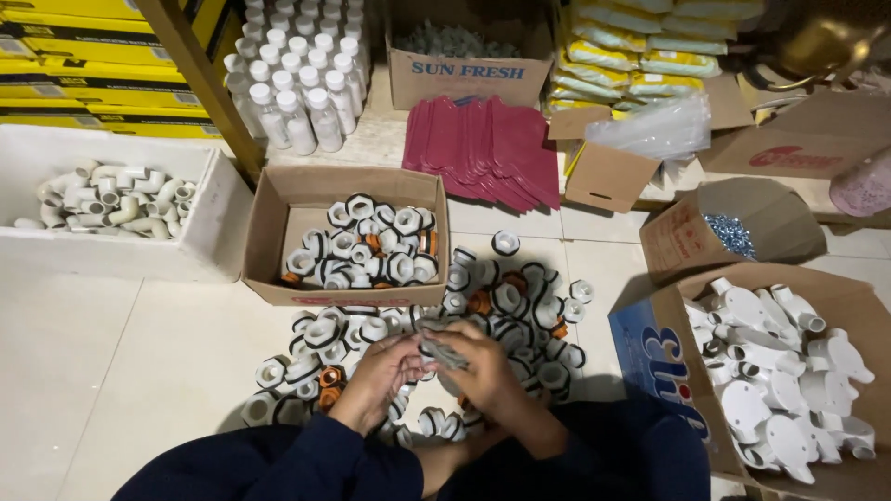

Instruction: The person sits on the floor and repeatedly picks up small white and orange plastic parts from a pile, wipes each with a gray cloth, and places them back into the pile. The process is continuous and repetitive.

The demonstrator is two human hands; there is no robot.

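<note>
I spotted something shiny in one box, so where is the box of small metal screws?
In the head view, the tilted cardboard box of silvery screws lies at right, just above the open box of white plastic fittings.

**Two hands at a pile of plastic fittings on a tiled floor**

Seen from above, the left hand and the right hand meet over a small grey part, held between their fingers; its exact shape cannot be told. Beneath and around the hands lies a loose pile of white fittings, some with orange pieces. Just behind it, an open cardboard box holds more of the same. A white tub of pipe elbows stands at left; a carton of white tap bodies at right. Red sheets and white bottles lie farther back.
</note>
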